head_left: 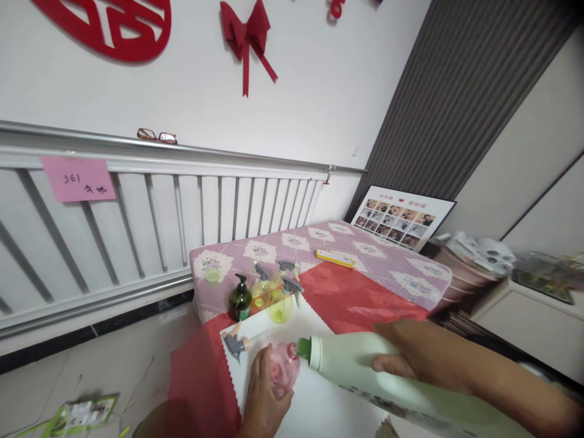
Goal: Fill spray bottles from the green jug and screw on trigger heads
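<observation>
My left hand [263, 398] is wrapped around a small clear pink bottle [283, 370] with an open neck, tilted to the right. My right hand [406, 353] grips a large pale green jug [344, 360], tipped on its side. Its green spout [303, 348] meets the pink bottle's mouth; whether liquid flows, I cannot tell. Both are over a white mat with a scalloped edge [319, 404]. A loose grey trigger spray head [234, 344] lies on the mat, left of the pink bottle. Behind stand a dark green pump bottle [240, 301] and several yellowish spray bottles [280, 309].
A red cloth [360, 298] and a purple patterned cover [292, 242] spread under the mat. A yellow-edged box [334, 258] lies further back. A white radiator [159, 213] lines the wall, with glasses [157, 136] on its ledge. A photo board [401, 216] leans at the back right.
</observation>
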Motion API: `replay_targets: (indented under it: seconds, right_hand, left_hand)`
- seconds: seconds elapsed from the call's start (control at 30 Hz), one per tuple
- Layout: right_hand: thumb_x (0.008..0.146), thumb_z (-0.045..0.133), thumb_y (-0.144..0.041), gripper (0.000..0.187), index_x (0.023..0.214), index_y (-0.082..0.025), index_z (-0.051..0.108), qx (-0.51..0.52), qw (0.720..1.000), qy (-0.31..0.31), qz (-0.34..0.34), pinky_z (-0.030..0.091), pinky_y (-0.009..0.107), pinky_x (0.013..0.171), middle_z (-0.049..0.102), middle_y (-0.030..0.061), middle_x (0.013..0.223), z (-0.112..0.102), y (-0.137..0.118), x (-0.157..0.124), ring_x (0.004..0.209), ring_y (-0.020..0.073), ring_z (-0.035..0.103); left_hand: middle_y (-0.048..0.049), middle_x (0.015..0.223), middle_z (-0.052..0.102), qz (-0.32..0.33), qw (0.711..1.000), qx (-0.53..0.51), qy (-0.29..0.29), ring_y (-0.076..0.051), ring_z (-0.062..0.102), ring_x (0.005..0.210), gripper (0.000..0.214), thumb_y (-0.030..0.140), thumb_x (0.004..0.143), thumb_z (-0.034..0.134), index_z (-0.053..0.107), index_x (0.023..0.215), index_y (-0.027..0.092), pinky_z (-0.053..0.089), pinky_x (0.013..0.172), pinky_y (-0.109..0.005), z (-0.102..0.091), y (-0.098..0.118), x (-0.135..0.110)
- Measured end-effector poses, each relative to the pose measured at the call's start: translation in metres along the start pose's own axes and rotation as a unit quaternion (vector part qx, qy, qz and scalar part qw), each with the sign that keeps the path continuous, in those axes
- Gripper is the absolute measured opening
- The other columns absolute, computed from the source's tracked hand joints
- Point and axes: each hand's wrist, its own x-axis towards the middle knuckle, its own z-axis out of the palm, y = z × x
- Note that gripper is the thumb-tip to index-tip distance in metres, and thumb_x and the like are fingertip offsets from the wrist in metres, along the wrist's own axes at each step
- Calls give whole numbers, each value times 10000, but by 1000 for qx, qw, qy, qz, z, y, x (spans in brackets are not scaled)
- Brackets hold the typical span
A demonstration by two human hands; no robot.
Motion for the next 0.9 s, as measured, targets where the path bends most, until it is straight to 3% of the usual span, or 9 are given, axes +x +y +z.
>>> replay_targets:
  seconds: [0.1, 0.9]
  right_hand:
    - [871, 454, -565, 402, 887, -211, 644, 5, 999, -37, -9, 493, 356, 686, 727, 146, 979, -1, -1, 0, 830, 305, 679]
    - [850, 493, -540, 341, 873, -230, 633, 12, 999, -39, 11, 482, 349, 695, 731, 128, 983, 0, -1, 2, 842, 300, 678]
  left_hand:
    - [-163, 1504, 394, -2, 1000, 2, -3, -280, 341, 1413, 877, 214, 645, 591, 270, 1452, 89, 285, 1173, -359, 0, 0, 0]
    - [-173, 1495, 393, -3, 1000, -13, -1, -290, 346, 1408, 880, 228, 645, 598, 271, 1449, 86, 302, 1167, -382, -1, -1, -1]
